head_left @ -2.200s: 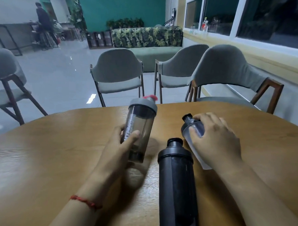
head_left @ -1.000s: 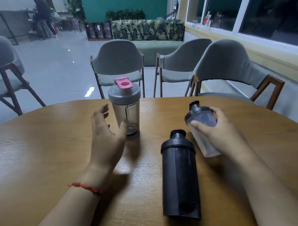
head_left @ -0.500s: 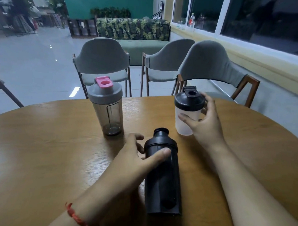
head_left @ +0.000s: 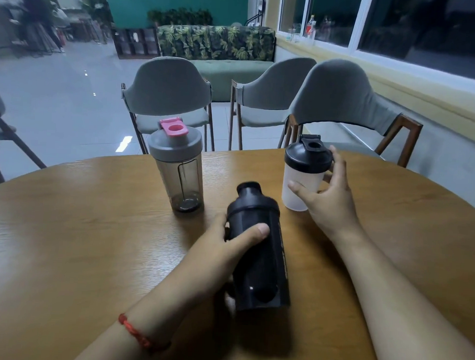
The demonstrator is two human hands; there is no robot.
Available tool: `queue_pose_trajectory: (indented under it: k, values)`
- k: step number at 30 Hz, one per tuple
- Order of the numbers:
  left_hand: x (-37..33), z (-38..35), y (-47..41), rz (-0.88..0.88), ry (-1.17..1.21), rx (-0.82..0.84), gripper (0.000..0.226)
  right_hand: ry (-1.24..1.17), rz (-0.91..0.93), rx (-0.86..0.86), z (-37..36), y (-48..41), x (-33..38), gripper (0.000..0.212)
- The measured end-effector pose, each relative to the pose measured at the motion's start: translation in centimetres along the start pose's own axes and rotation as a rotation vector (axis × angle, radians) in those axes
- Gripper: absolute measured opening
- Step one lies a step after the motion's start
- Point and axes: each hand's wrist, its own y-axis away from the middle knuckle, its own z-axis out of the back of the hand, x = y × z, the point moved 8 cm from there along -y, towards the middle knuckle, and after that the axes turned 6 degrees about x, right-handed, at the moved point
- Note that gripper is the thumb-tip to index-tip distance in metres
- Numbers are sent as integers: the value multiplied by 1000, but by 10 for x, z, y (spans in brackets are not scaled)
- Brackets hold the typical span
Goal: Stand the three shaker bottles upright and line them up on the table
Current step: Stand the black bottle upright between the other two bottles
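Observation:
The smoky grey shaker bottle with a grey lid and pink cap stands upright on the round wooden table, left of centre. The white shaker bottle with a black lid stands upright to the right. My right hand is beside it with fingers spread loosely around it, thumb in front. The black shaker bottle is tilted between them, lid pointing away, its base raised above its shadow. My left hand is wrapped around its upper body.
Three grey upholstered chairs stand just beyond the table's far edge. A leaf-print sofa is farther back, a window sill with small bottles at right, and a person in the far left background.
The white bottle went from tilted in my right hand to standing upright, and the fingers have loosened. My left hand left the grey bottle, closed on the lying black bottle and began lifting it.

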Motion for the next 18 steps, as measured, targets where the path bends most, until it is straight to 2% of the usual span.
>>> queue_pose_trajectory:
  k: [4,6,8,12,18]
  values:
    - [-15,18,-1,-184,92,-123,66,-25,-61,11,-2,-1,-8,105]
    - [-27,24,3,-301,40,-197,66,-19,-90,38,-4,0,-11,99]
    - [-34,28,6,-377,-56,-270,75,10,-94,57,-6,0,-12,90]
    - [-27,32,-3,-407,-191,-322,92,14,-108,54,-7,-1,-17,85]
    - [-12,34,-18,-377,-90,-332,88,21,-131,69,-8,1,-20,88]
